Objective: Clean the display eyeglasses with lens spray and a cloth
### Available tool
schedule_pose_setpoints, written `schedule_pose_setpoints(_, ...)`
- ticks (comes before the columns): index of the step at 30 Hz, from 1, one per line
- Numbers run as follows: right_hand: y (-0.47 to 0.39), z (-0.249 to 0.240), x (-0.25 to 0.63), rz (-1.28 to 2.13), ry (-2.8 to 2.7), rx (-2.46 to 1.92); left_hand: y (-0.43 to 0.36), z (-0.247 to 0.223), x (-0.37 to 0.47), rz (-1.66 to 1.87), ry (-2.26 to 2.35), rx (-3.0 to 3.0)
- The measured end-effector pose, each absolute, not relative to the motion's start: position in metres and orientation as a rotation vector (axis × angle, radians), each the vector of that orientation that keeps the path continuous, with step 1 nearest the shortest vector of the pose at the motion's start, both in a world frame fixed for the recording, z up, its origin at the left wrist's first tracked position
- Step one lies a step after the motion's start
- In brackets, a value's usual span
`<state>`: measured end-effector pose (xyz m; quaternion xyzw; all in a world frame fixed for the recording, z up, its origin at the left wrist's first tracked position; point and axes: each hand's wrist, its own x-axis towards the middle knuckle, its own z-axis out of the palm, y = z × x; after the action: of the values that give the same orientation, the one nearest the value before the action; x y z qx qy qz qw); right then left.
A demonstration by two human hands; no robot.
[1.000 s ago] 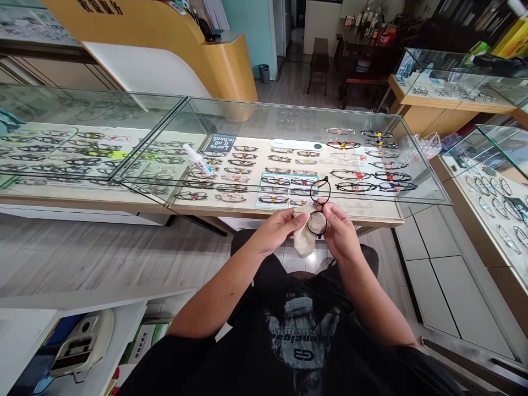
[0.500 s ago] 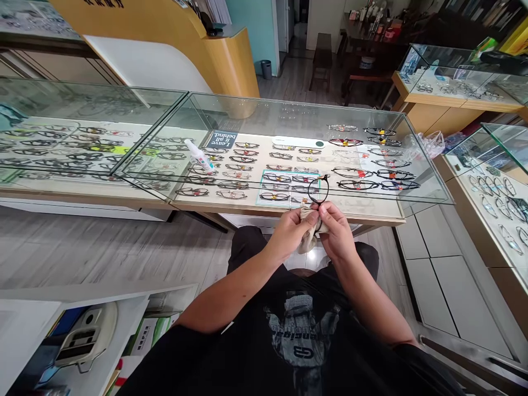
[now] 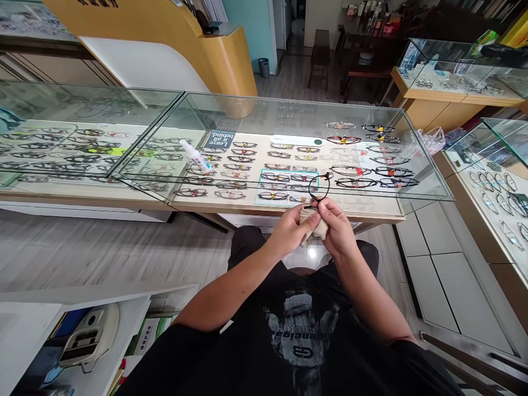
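Both hands meet above my lap, just in front of the display case. My left hand [image 3: 291, 229] is closed on a beige cloth [image 3: 308, 222], bunched around the lower part of a pair of dark round-rimmed glasses [image 3: 310, 188]. Pinched at the middle of the frame, the glasses are steadied by my right hand [image 3: 337, 226], whose fingers are closed. One round rim sticks up above my fingertips; the other is covered by the cloth and my fingers. On the glass top a white spray bottle with a pointed tip [image 3: 195, 157] lies tilted, left of my hands.
The glass display case [image 3: 289, 212] holds rows of spectacle frames. Another case [image 3: 474, 181] stands at the right. An open shelf [image 3: 124, 352] with a beige device [image 3: 88, 338] is at the lower left. Behind the case are a wooden counter [image 3: 231, 66] and a bin [image 3: 264, 67].
The cloth has been gathered up higher and more tightly around the lower rim. My hands have shifted slightly, still holding the glasses. The view has moved a little.
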<state>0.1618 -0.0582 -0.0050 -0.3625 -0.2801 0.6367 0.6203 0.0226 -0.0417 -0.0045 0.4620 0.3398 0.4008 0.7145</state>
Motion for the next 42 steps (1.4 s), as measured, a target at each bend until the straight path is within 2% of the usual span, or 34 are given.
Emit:
schedule_pose_setpoints(5, -0.061, -0.008, 0.163, 1.439, -0.629, -0.836, -0.039, -0.005, 0.021, 0.910, 0.818, 1.111)
schedule_pose_setpoints(10, -0.060, -0.009, 0.169, 1.346, -0.577, -0.863, -0.032, 0.003, 0.013, 0.769, 0.657, 1.212)
schedule_pose_setpoints(22, -0.053, -0.010, 0.156, 1.343, -0.495, -0.802, -0.034, -0.005, 0.029, 0.888, 0.668, 0.710)
schedule_pose_setpoints(30, -0.051, -0.016, 0.153, 1.442, -0.567, -0.839, -0.026, -0.011, 0.028, 0.899, 0.790, 0.818)
schedule_pose_setpoints(42, -0.040, -0.013, 0.168, 1.420, -0.510, -0.738, -0.018, 0.000, 0.020, 0.822, 0.616, 0.971)
